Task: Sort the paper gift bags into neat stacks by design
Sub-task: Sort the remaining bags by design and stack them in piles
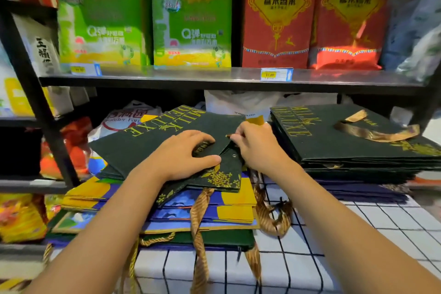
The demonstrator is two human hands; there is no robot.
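Note:
A dark green gift bag point(143, 141) with gold "MILK DELUXE" lettering lies flat on top of a mixed pile at centre. My left hand point(183, 153) rests on its top edge, thumb curled along the rim. My right hand point(255, 143) pinches the bag's top edge near an eyelet. Under it lie blue-and-yellow bags point(229, 207) and another green bag point(214, 238), with gold ribbon handles point(199, 222) hanging down. To the right stands a neat stack of the same green bags point(346, 141) with a ribbon handle on top.
The piles sit on a white cloth with a black grid point(334, 234). A dark metal shelf point(214, 79) runs above, holding green and red rice bags. Black shelf posts and more packaged goods stand at the left.

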